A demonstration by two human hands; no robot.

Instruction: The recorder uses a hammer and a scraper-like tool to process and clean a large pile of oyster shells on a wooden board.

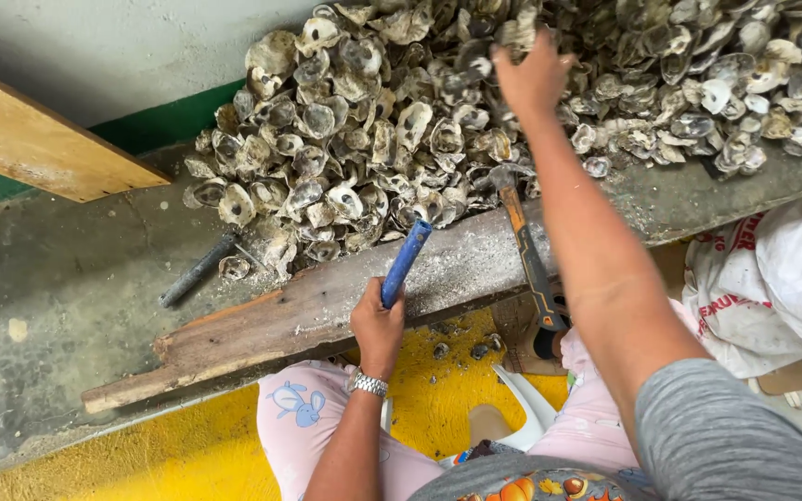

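At the far left a board (39, 139) is leaning, leaving bare floor (48, 306) beside a rod (199, 271). The blue tool (407, 262) is being gripped upright by the closed left hand (378, 325) over the plank (308, 315). A hammer (529, 260) is lying within reach. The shell pile (345, 139) is being reached into by the right hand (533, 79); its grip cannot be told.

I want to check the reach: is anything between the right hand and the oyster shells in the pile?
Nothing visible. The right hand is already on the oyster shell pile, fingers among the shells. The hammer lies below the forearm, not in between.
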